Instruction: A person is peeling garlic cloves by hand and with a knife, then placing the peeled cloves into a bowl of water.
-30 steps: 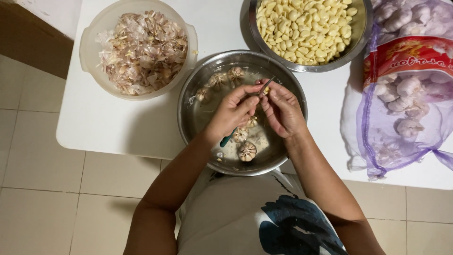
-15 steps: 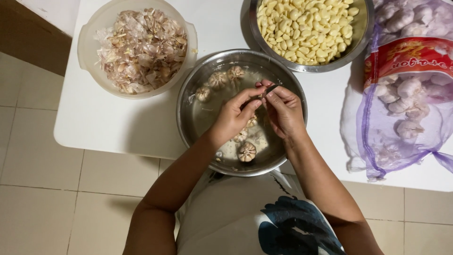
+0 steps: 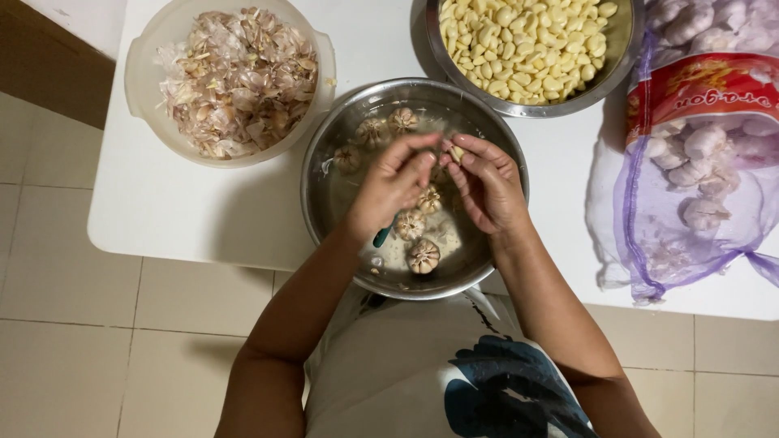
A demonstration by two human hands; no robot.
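Both hands meet over a steel bowl of water with several garlic bulbs in it. My left hand is closed around a small knife whose green handle sticks out below the palm. A pale garlic clove is pinched in the fingertips of my right hand, and the left fingertips touch it too.
A translucent plastic bowl heaped with garlic skins stands at the back left. A steel bowl of peeled cloves is at the back right. A purple mesh sack of garlic bulbs lies at the right. The white table's front edge runs under my arms.
The hands have stayed together over the bowl, working the clove between the fingertips. The knife tip seen above the fingers earlier is now hidden.
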